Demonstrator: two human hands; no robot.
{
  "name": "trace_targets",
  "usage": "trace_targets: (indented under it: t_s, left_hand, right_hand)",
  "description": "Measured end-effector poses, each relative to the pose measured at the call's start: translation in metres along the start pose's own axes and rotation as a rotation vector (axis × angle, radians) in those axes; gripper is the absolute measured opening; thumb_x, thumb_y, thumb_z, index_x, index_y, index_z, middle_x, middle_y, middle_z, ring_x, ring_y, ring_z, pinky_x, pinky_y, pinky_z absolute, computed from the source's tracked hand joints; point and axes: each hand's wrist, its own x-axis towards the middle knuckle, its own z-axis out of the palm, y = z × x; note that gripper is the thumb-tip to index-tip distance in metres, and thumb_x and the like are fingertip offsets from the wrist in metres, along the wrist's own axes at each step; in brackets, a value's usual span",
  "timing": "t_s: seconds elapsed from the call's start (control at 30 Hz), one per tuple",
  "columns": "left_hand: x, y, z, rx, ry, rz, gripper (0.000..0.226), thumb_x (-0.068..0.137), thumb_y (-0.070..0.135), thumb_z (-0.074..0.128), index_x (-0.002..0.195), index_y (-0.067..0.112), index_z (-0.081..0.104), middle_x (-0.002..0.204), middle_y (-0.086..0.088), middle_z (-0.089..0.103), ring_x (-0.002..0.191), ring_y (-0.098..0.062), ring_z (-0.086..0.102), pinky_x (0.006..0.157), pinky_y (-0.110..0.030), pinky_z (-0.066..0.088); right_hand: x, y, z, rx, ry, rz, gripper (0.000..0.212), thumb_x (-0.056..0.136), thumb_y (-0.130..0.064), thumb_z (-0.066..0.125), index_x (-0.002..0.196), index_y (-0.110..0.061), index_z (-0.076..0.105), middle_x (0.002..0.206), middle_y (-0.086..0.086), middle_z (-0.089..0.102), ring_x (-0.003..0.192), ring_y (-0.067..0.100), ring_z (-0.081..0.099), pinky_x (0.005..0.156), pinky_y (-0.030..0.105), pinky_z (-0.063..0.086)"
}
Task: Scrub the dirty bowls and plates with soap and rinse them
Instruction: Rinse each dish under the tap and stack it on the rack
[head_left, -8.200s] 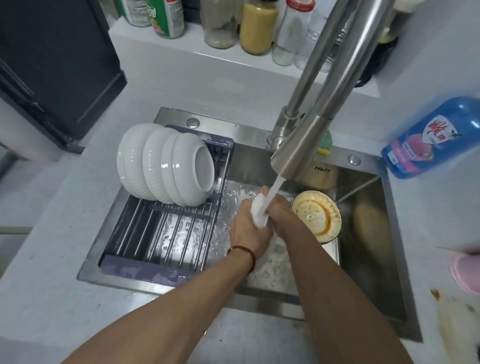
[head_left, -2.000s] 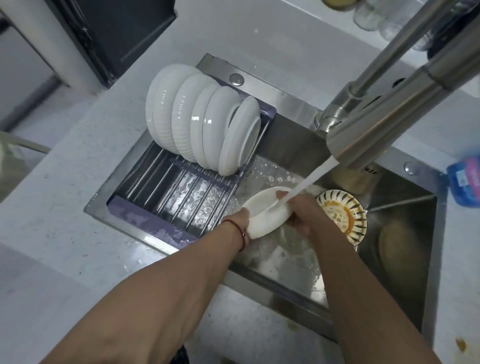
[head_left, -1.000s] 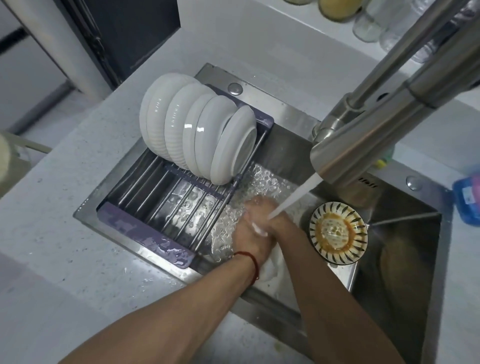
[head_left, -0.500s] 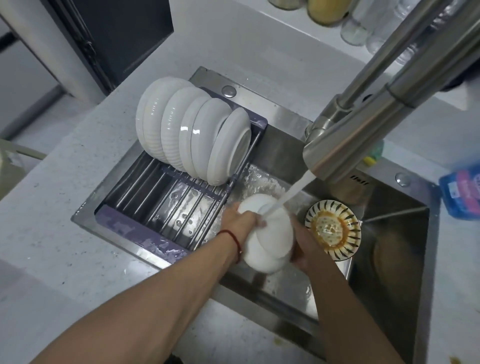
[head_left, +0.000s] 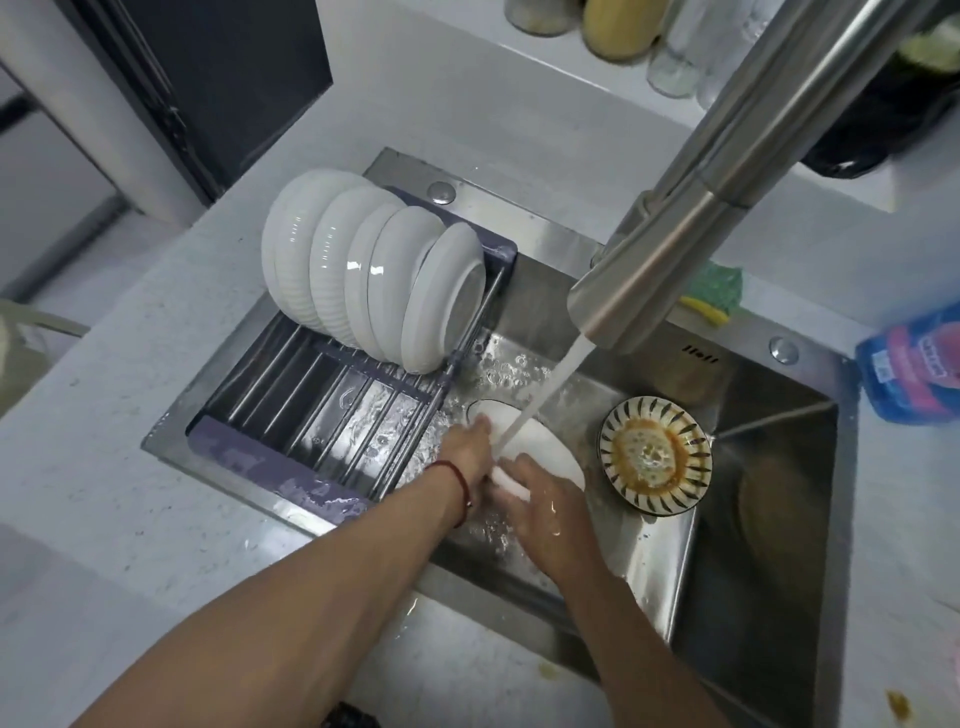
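white porcelain is under the water now: a white plate (head_left: 540, 441) is held in the steel sink (head_left: 769, 519), under the stream that falls from the faucet (head_left: 644, 291). the left hand (head_left: 465, 452) touches the left edge of the plate, the fingers lie along the rim; if they curl around it i cannot tell, because the stream and the plate hide the tips. the right hand (head_left: 545, 512) holds the near edge of the plate, the fingers bent over the rim, wet and shiny. a red string bracelet (head_left: 460, 486) is on the left wrist.

just right of the plate, in the sink, stands a striped bowl (head_left: 654, 457) with orange sauce and some water inside. on the left, over the sink, is a purple drying rack (head_left: 311, 415), and five white bowls (head_left: 363, 270) stand on edge in it, leaning one against another. behind the faucet lies a green and yellow sponge (head_left: 719, 296). a blue soap bottle (head_left: 914, 364) lies on the counter (head_left: 130, 389) at the right edge.
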Motion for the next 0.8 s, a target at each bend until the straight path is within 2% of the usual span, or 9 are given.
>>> trace_targets:
  t_s: [0.17,0.23,0.3,0.37,0.43,0.5,0.57,0.7,0.8]
  left_hand:
    - [0.02,-0.017,-0.007,-0.107,0.023,0.041,0.057,0.105,0.057,0.043,0.135,0.012,0.058,0.115,-0.015,0.072,0.102,-0.037,0.072,0.088,-0.059,0.06]
    - [0.017,-0.023,-0.003,-0.136,-0.054,0.044,0.052,0.106,0.056,0.042,0.133,0.016,0.061,0.114,-0.015,0.074,0.102,-0.038,0.073,0.087,-0.062,0.06]
    - [0.003,-0.018,0.0,-0.193,-0.126,0.04,0.047,0.109,0.049,0.039,0.129,0.014,0.063,0.11,-0.017,0.077,0.099,-0.034,0.075,0.086,-0.056,0.062]
    - [0.003,-0.013,0.002,-0.296,-0.198,-0.009,0.046,0.111,0.045,0.035,0.126,0.012,0.065,0.106,-0.015,0.078,0.096,-0.027,0.077,0.083,-0.042,0.064]
    - [0.011,-0.01,-0.003,-0.342,-0.19,-0.039,0.053,0.109,0.051,0.035,0.125,0.01,0.065,0.102,-0.013,0.079,0.092,-0.022,0.078,0.076,-0.032,0.064]
    - [0.021,-0.007,-0.007,-0.369,-0.147,-0.038,0.065,0.103,0.062,0.037,0.133,0.01,0.061,0.11,-0.015,0.078,0.098,-0.029,0.077,0.086,-0.042,0.064]
    - [0.026,-0.012,-0.009,-0.348,-0.085,-0.015,0.067,0.098,0.07,0.04,0.137,0.021,0.06,0.116,-0.01,0.077,0.104,-0.035,0.075,0.098,-0.056,0.057]
    - [0.017,-0.023,0.006,-0.289,-0.08,0.043,0.057,0.103,0.063,0.039,0.139,0.025,0.059,0.117,-0.009,0.076,0.1,-0.032,0.076,0.087,-0.053,0.063]
    - [0.014,-0.019,0.008,-0.401,-0.14,0.003,0.062,0.102,0.062,0.035,0.136,0.017,0.061,0.113,-0.016,0.077,0.103,-0.031,0.076,0.095,-0.052,0.06]
  right_hand:
    - [0.002,0.028,-0.024,-0.238,-0.153,-0.154,0.048,0.109,-0.046,0.033,0.134,-0.012,0.056,0.127,0.01,0.067,0.115,0.027,0.065,0.092,0.043,0.056]
    - [0.027,0.039,-0.025,-0.413,-0.211,-0.088,0.065,0.11,-0.046,0.018,0.149,0.0,0.042,0.154,0.028,0.041,0.144,0.041,0.041,0.116,0.053,0.038]
    - [0.055,0.031,-0.014,-0.4,-0.285,0.053,0.07,0.109,-0.049,0.013,0.162,-0.003,0.016,0.169,0.02,0.007,0.157,0.036,0.007,0.126,0.054,0.011]
    - [0.07,0.004,0.001,-0.363,-0.351,0.01,0.06,0.11,-0.043,0.015,0.164,-0.016,0.013,0.171,0.004,0.001,0.158,0.027,0.0,0.127,0.054,0.002]
    - [0.063,-0.017,0.001,-0.179,-0.404,-0.094,0.048,0.111,-0.039,0.018,0.154,-0.023,0.035,0.16,0.0,0.038,0.148,0.025,0.035,0.126,0.054,0.017]
    - [0.039,-0.014,-0.016,-0.122,-0.495,-0.2,0.045,0.11,-0.038,0.021,0.14,-0.019,0.049,0.137,0.006,0.059,0.125,0.025,0.055,0.114,0.051,0.038]
    - [0.02,0.007,-0.036,-0.273,-0.527,-0.238,0.055,0.109,-0.043,0.017,0.151,-0.021,0.044,0.157,0.006,0.044,0.143,0.025,0.041,0.115,0.046,0.037]
    - [0.05,0.021,-0.033,-0.683,-0.338,-0.011,0.071,0.105,-0.054,0.009,0.163,-0.014,0.001,0.171,0.013,-0.007,0.158,0.03,-0.008,0.128,0.051,0.011]
    - [0.076,-0.001,-0.002,-0.539,-0.359,-0.03,0.064,0.11,-0.047,0.013,0.162,-0.02,-0.011,0.171,0.01,-0.01,0.156,0.029,-0.015,0.125,0.048,-0.01]
